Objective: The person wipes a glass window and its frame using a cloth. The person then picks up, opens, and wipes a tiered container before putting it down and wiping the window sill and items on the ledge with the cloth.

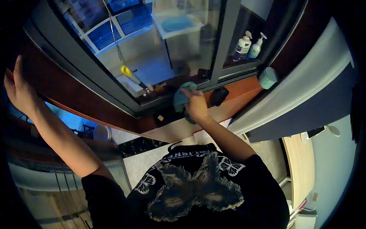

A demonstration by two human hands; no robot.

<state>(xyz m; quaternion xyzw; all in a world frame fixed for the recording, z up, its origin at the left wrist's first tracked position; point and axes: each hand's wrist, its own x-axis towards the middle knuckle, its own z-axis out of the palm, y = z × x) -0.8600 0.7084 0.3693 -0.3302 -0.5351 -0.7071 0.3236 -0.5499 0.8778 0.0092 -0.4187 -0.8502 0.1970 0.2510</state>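
Observation:
My right hand (196,105) presses a teal cloth (182,98) to the lower part of the window, just above the sill. Some of the cloth hangs below my fingers, and the hand is slightly blurred. Far to the left, my left hand (21,91) is raised with its fingers stretched out, by the dark wooden frame (57,82); whether it touches the wood I cannot tell. The window pane (152,49) sits in a grey metal frame (216,49).
On the reddish sill (244,89) are a dark bundle (219,96), a small dark item (163,118) and a pale green jar (268,78). Two pump bottles (244,47) show in the right pane. A grey curtain (301,80) hangs at right. A doorway opens at lower left.

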